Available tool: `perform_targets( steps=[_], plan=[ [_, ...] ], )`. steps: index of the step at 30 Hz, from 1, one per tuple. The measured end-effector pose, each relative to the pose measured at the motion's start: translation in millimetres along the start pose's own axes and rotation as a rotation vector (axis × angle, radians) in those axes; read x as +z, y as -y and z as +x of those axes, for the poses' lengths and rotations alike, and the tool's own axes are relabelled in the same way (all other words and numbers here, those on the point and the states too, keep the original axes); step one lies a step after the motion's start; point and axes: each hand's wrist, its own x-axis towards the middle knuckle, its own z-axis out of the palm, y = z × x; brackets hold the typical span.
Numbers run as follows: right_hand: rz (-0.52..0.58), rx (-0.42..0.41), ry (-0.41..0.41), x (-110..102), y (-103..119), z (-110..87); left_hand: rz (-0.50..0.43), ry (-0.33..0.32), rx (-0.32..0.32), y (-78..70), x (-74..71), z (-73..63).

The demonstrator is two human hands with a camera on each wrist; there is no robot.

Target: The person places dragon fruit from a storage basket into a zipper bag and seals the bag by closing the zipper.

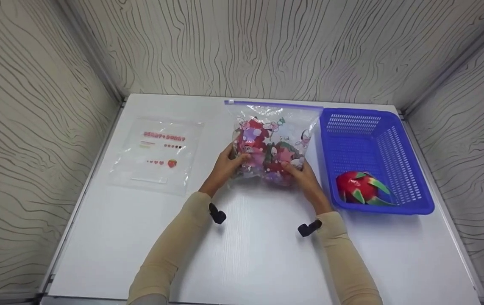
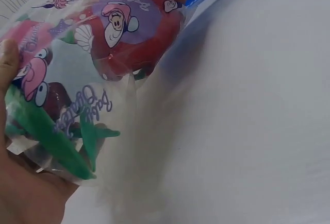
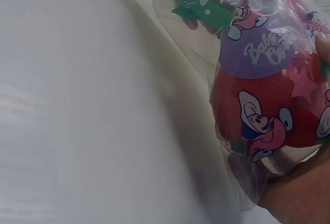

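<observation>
A clear slider bag [image 1: 276, 127] with cartoon prints and a purple top strip is held up over the middle of the table. Red, round things with green leaf-like parts fill it, seen through the plastic in both wrist views. My left hand [image 1: 230, 164] grips the bag's lower left side, thumb on the front. On the lower right side my right hand [image 1: 307, 182] holds it the same way, its thumb pressing the front. The other fingers of both hands are mostly hidden behind the bag. In the left wrist view green leaves [image 2: 51, 136] lie near my left palm.
To the right stands a blue plastic basket [image 1: 426, 192] with slotted walls, close beside the bag. A red toy dragon fruit [image 1: 357, 186] with green leaves lies in its near end. Another clear bag [image 1: 157, 148], flat with red prints, lies at left. Wood-patterned panels surround the white table [image 1: 242, 254].
</observation>
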Motion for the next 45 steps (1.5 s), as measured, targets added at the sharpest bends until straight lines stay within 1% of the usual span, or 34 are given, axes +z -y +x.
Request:
perform_targets(
  steps=[4, 8, 12, 14, 17, 21, 26, 30, 33, 36, 38, 41, 45],
  plan=[
    [-0.005, -0.002, 0.022, 0, 1, -1.0, -0.024, -0.014, -0.023, -0.7, 0.5, -0.5],
    [-0.001, -0.019, 0.026, 1, 0, -0.6, -0.008, -0.014, -0.014, 0.7, 0.7, -0.8],
    [0.005, -0.02, -0.002, 1, -1, 0.4, 0.009, -0.017, -0.003, 2.0, 1.3, -0.6],
    [-0.009, -0.015, -0.021, 1, -1, 0.8, 0.01, -0.023, -0.001, 1.8, 1.5, -0.1],
    [-0.028, 0.001, -0.043, 1, 0, 1.6, -0.014, -0.023, 0.0, 1.2, 1.3, 1.1],
    [-0.056, 0.029, -0.052, 2, 3, 2.8, -0.072, 0.0, -0.03, 1.2, 1.3, 1.8],
    [-0.078, 0.051, -0.068, 2, 8, 6.5, -0.085, 0.032, -0.094, -1.1, 2.3, 2.5],
    [-0.086, 0.052, -0.066, 2, 10, 10.7, -0.086, 0.053, -0.12, -5.1, 0.8, 3.6],
    [-0.096, 0.049, -0.044, 3, 11, 12.4, -0.067, 0.042, -0.128, -6.1, -1.5, 5.5],
    [-0.114, 0.06, -0.017, 4, 13, 13.3, -0.037, 0.017, -0.131, -5.5, -3.6, 9.2],
    [-0.123, 0.069, -0.001, 5, 14, 14.5, -0.034, 0.004, -0.129, -6.2, -4.9, 11.5],
    [-0.105, 0.075, -0.005, 7, 18, 16.7, -0.043, -0.006, -0.116, -7.9, -6.3, 15.3],
    [-0.092, 0.084, -0.03, 8, 24, 22.6, -0.06, -0.018, -0.1, -11.0, -8.4, 21.4]
  ],
)
